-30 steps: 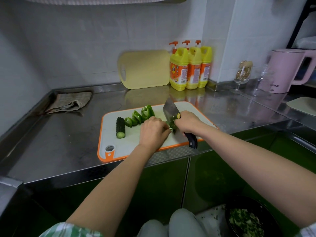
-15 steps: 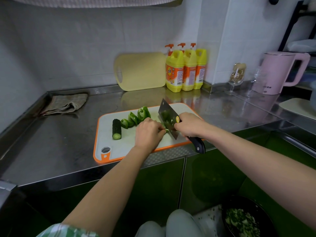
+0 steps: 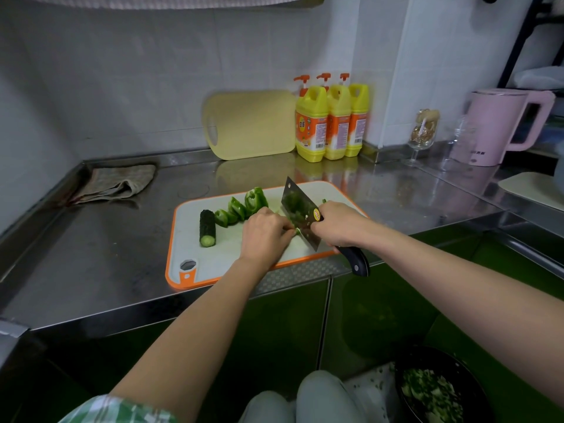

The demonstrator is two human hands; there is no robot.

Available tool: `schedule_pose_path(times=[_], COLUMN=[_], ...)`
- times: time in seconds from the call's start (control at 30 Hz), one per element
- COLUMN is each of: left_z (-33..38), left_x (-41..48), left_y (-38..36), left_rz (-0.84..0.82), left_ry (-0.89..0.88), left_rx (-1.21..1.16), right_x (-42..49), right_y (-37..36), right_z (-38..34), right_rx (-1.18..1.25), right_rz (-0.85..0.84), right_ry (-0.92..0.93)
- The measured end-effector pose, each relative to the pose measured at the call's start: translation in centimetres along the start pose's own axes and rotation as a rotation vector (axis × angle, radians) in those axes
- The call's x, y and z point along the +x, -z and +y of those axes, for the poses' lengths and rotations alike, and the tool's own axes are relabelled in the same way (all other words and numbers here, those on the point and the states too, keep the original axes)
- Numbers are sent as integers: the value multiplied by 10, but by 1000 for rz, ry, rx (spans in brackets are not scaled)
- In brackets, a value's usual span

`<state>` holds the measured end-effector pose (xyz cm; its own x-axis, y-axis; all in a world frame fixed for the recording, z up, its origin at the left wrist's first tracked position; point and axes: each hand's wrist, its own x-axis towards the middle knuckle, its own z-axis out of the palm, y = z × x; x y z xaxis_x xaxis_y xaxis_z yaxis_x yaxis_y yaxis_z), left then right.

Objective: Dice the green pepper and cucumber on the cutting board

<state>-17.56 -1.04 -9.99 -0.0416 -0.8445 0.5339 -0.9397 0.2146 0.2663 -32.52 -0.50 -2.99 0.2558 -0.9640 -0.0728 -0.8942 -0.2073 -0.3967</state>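
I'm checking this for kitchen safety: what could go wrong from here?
1. The left hand pins a small pepper piece with its fingertips right against the cleaver held by the right hand; a slip could nick them.
2. The cutting board lies close to the front edge of the counter, so diced bits may fall off.
3. The cucumber lies loose on its side and could roll.

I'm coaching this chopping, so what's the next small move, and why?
Probably bring the steel cleaver down through the green pepper piece pinned under the left hand: the right hand holds its blade tilted right beside those fingers.
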Motion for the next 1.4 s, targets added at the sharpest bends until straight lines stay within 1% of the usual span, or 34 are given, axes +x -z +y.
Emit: schedule_pose_path(times=[0.33,0.57,0.7,0.83,0.9,1.1,1.27,1.4], left_z=[-2,-2,-4,-4,-5,-6,-9,-11], left_x=[1,1,2,2,3,5,7,6], left_y=[-2,-3,-3,-4,-4,-8,-7,-8], left_rz=[-26,-7,-14,-18,-3,15,-25,-23], left_ry=[-7,-9,-8,-78,-82,-55,-94,-127], left_rx=[21,7,-12,45,56,56,3,49], right_x=[0,14,16,22,24,21,29,34], right_y=[0,-6,-5,-6,-6,-2,-8,-6], right_z=[-2,-13,-14,-18,-18,-14,-15,-18], right_rx=[8,-93,-58,-15,11,-36,-21,-2], right_rz=[-34,-53,-46,-36,-39,-78,-38,-44], right_ry=[-20,-30,-38,-46,-42,-31,-43,-39])
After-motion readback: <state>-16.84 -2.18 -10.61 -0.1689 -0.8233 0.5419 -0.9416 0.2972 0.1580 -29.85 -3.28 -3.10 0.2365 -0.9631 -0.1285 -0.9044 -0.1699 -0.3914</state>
